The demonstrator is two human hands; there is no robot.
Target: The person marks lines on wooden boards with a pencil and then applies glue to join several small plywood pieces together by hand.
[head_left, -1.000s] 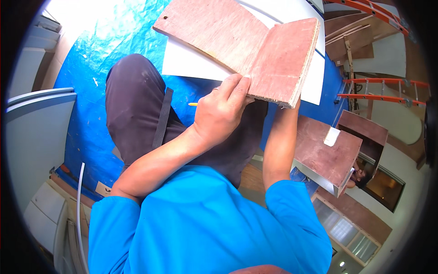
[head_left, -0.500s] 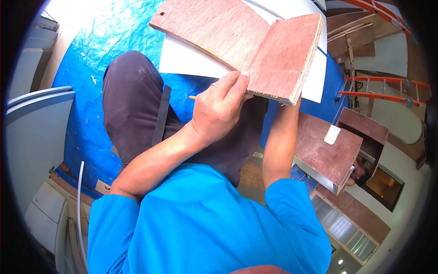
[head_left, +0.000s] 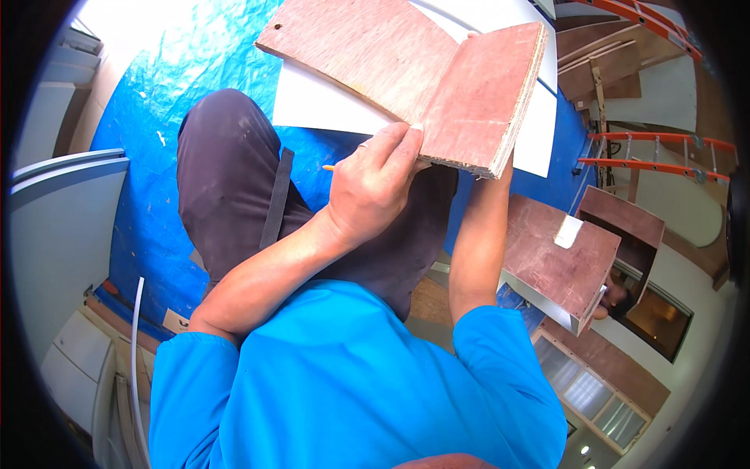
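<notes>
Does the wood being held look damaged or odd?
The shorter board looks ragged and splintery at its near corner, unlike its flat face; the longer board has a dark, hole-like spot near its left end.

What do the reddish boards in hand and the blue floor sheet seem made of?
Reddish boards: probably plywood, apparently unfinished; grain shows on the faces, and the edge looks rough and layered.
Blue floor sheet: likely plastic tarpaulin, being shiny and crinkled.

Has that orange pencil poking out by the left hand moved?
Yes, slightly: the orange pencil has shifted up the picture, nearer the lower edge of the white panel.
</notes>
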